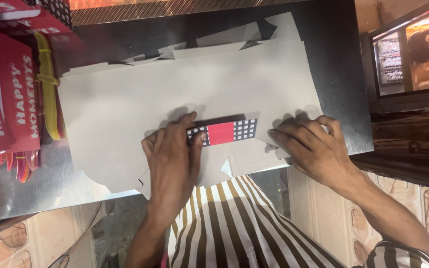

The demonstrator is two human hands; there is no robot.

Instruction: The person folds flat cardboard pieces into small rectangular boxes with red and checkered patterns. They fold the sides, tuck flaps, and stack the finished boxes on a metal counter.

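From the head camera, the left hand (172,156) lies flat, fingers stretched and close together, pressing a folded flap (223,132) of a flat cardboard sheet (140,104); the flap shows a red panel between black-and-white checks. The right hand (311,146) rests at the sheet's right edge, fingers spread, pinning it down and gripping nothing. This looks like the creasing step of folding a box blank; the next move likely calls for firm, even pressure along the fold line. The sheet is dull grey, matte board with cut notches, on top of a stack on a shiny metal counter (35,183). Red finished boxes (6,94) stand at the left.
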